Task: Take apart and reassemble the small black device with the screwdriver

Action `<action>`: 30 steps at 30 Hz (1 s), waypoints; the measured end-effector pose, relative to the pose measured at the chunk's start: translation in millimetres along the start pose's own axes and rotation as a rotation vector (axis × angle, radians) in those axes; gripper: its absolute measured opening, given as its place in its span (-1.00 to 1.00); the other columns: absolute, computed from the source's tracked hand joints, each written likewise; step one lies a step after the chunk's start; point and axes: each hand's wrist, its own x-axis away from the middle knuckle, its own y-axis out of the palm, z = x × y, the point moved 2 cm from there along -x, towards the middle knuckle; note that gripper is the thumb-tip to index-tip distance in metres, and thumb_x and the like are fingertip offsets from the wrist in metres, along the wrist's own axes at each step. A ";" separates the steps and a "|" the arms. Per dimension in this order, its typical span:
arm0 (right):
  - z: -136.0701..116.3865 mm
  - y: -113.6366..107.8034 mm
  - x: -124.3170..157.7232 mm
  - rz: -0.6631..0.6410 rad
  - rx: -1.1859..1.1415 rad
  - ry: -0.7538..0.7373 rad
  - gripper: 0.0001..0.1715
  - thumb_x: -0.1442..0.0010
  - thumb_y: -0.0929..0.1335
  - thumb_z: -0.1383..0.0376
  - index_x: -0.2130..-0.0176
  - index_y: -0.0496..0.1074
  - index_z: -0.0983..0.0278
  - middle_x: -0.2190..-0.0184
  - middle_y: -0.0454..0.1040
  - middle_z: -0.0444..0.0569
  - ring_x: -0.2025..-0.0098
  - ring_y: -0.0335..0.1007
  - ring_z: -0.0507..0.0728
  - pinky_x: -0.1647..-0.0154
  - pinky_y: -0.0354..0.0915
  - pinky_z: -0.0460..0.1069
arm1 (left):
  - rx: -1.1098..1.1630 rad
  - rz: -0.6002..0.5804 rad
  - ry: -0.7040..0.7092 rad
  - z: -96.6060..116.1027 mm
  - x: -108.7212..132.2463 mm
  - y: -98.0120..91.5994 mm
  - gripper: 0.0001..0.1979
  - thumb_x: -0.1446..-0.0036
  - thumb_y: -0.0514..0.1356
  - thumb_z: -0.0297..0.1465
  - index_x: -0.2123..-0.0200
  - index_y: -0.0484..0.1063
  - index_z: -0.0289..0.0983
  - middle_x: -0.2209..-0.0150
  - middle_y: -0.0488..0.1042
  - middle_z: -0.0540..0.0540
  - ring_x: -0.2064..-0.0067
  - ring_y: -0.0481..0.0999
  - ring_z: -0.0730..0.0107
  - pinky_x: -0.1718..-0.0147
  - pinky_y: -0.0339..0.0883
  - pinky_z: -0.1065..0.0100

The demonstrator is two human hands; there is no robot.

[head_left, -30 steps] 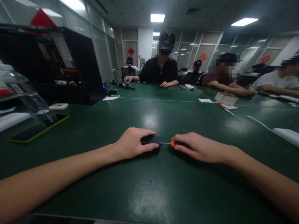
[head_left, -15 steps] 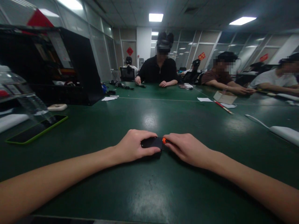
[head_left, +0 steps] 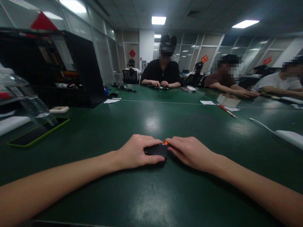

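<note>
My left hand [head_left: 134, 151] is closed around a small black box [head_left: 155, 151] on the green table, thumb along the near side and fingers along the far side. The box's own kind does not show. At its right end my right hand [head_left: 189, 150] pinches a small orange-tipped thing [head_left: 166, 143]. Most of that thing is hidden behind the fingers, so its kind is unclear. The orange part sits right by the box's far right corner; whether they touch I cannot tell.
On the left are a phone [head_left: 39, 132] with a green edge, a clear bottle [head_left: 30, 94] and a large open black case [head_left: 82, 69]. A white device [head_left: 290, 138] lies right. Further back are a small box [head_left: 228, 100], a red stick [head_left: 226, 111] and people around the green table [head_left: 113, 195].
My left hand and the black box have shifted slightly right, nearer my right fingers; less orange shows. Across the table, a person in black has brought both hands together over an object.
</note>
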 end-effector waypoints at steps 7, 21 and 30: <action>4.5 3.2 -1.6 0.003 -0.005 0.012 -0.64 -0.42 0.15 0.23 -0.03 0.39 0.33 0.26 0.53 0.05 0.30 0.46 0.11 0.32 0.28 -0.05 | -0.021 0.000 -0.001 2.2 1.0 -1.2 -0.50 -0.15 0.25 -0.12 -0.06 0.47 -0.30 0.13 0.59 -0.17 0.18 0.56 0.26 0.19 0.36 0.33; 7.5 1.5 -3.3 -0.121 -0.101 0.073 -0.64 -0.42 0.15 0.19 -0.04 0.37 0.27 0.15 0.54 0.04 0.18 0.50 0.15 0.19 0.32 0.00 | 0.019 0.042 -0.031 2.1 0.5 -2.8 -0.57 -0.10 0.28 -0.12 0.05 0.49 -0.27 0.13 0.59 -0.14 0.14 0.55 0.23 0.14 0.38 0.29; 31.1 -1.2 6.6 -0.118 0.238 0.082 -0.67 -0.40 0.18 0.19 0.06 0.42 0.28 0.27 0.49 0.02 0.34 0.45 0.12 0.43 0.17 -0.05 | 0.042 0.112 -0.047 6.1 0.2 -11.0 -0.56 -0.09 0.31 -0.16 0.04 0.51 -0.31 0.11 0.60 -0.16 0.14 0.57 0.24 0.14 0.40 0.31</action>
